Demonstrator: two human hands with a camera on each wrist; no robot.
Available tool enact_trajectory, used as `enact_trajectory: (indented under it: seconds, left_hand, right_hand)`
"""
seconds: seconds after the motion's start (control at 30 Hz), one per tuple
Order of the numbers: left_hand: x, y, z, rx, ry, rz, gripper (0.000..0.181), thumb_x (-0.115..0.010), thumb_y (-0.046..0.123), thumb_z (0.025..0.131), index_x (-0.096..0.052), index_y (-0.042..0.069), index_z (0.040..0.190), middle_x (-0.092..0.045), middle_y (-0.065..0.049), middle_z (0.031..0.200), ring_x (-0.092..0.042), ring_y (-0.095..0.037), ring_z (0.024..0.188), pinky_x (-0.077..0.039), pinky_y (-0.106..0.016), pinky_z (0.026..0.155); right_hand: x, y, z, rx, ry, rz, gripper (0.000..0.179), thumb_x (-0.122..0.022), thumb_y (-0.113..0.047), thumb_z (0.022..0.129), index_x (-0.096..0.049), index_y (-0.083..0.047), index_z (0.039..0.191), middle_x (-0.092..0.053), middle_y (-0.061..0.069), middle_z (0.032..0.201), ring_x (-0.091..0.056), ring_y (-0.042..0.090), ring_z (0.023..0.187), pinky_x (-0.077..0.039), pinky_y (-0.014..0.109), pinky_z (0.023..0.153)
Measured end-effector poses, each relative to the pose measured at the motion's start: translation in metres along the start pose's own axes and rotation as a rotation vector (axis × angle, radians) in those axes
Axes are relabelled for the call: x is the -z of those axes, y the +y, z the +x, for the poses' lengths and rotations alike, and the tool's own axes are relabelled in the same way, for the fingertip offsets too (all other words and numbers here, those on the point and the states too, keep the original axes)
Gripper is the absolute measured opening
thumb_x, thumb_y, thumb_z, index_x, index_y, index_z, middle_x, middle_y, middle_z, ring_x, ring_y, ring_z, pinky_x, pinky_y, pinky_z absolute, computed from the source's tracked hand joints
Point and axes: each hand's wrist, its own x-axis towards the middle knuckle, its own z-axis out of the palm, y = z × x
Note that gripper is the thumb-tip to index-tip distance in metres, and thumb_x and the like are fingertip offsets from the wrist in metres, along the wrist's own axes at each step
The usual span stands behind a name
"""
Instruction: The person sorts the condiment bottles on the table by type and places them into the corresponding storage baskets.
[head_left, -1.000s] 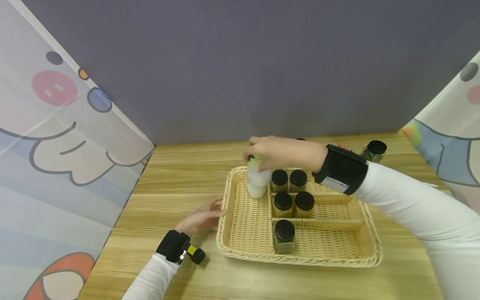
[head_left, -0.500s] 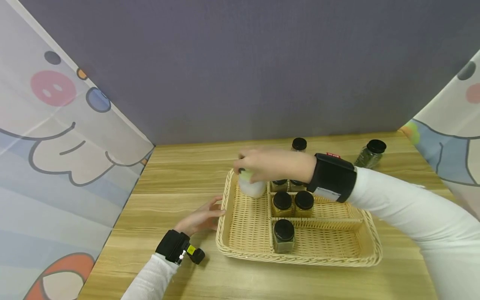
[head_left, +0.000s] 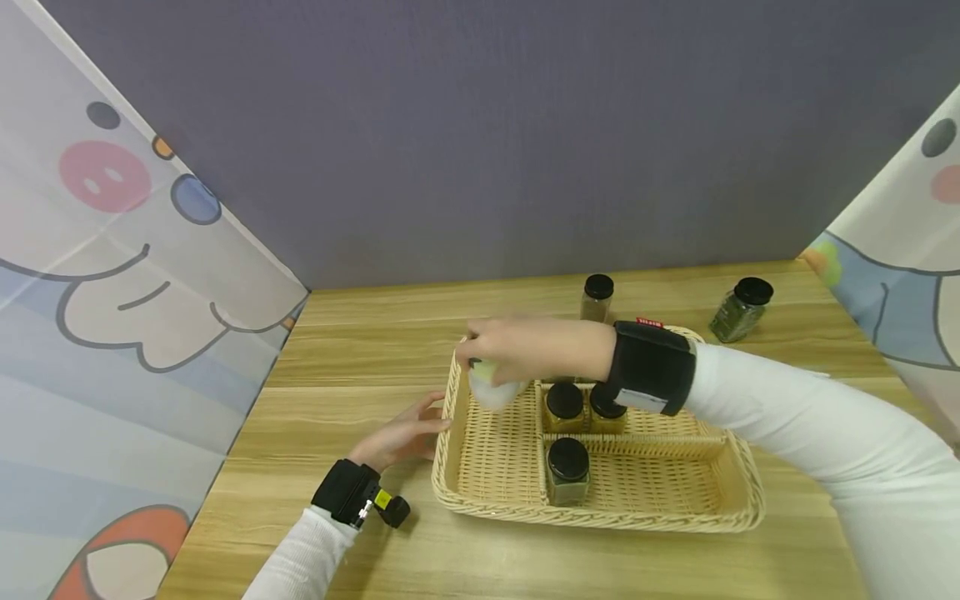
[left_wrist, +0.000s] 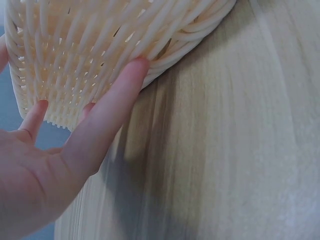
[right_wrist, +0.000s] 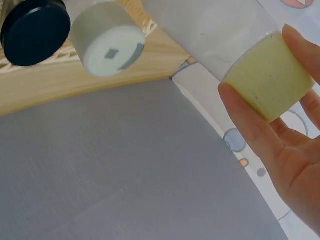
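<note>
The left hand point(head_left: 401, 433), fingers relaxed, is touching the outer left wall of a pale woven wicker basket point(head_left: 600, 521), probably steadying it against sliding. The right hand point(head_left: 502, 346) is pinching a translucent whitish container point(right_wrist: 215, 35) by its yellow-green end point(right_wrist: 272, 75) over the left compartment point(head_left: 495, 467), apparently keeping the fingers clear of its lower body; whether its base is touching the basket's floor cannot be told. Black-lidded glass jars point(head_left: 567, 473) are standing beyond the divider, presumably grouped by the woven partitions point(head_left: 637, 439). A slim, brown-filled jar point(head_left: 597, 302) is standing behind on the wood-grained worktop point(head_left: 375, 333).
</note>
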Motion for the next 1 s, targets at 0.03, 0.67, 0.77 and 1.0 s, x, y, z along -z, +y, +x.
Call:
enact_trajectory:
  seconds: [0.03,0.67,0.77,1.0]
  left_hand:
    - [0.000,0.000,0.000,0.008,0.008,-0.006,0.062,-0.055,0.019,0.085,-0.018,0.017,0.134,-0.035,-0.023,0.131,-0.046,-0.035,0.108,-0.044,-0.056,0.085]
    - [-0.002,0.001,0.000,0.020,0.017,-0.027,0.059,-0.053,0.015,0.086,-0.018,0.017,0.134,-0.036,-0.024,0.129,-0.046,-0.036,0.108,-0.044,-0.056,0.085]
    - [-0.001,0.000,0.000,0.020,0.017,-0.032,0.059,-0.053,0.015,0.086,-0.019,0.017,0.134,-0.036,-0.024,0.129,-0.046,-0.036,0.108,-0.044,-0.056,0.085]
    - [-0.001,0.000,0.000,0.020,0.019,-0.037,0.059,-0.053,0.014,0.085,-0.020,0.017,0.134,-0.036,-0.024,0.129,-0.045,-0.037,0.108,-0.044,-0.056,0.084]
  right_hand:
    - [-0.002,0.000,0.000,0.007,0.003,-0.004,0.034,-0.068,-0.012,0.073,-0.053,-0.012,0.103,-0.052,0.014,0.105,-0.054,0.021,0.082,-0.052,0.026,0.068]
    - [-0.033,0.004,0.003,0.072,0.003,-0.110,0.034,-0.070,-0.014,0.072,-0.055,-0.011,0.103,-0.051,0.007,0.096,-0.053,0.019,0.082,-0.051,0.027,0.072]
    - [-0.037,0.004,0.004,0.066,-0.005,-0.104,0.035,-0.070,-0.013,0.072,-0.055,-0.011,0.103,-0.049,0.007,0.096,-0.052,0.018,0.082,-0.051,0.025,0.070]
    - [-0.044,0.002,0.005,0.039,-0.034,-0.107,0.037,-0.070,-0.013,0.072,-0.054,-0.011,0.105,-0.048,0.008,0.100,-0.053,0.018,0.078,-0.051,0.022,0.064]
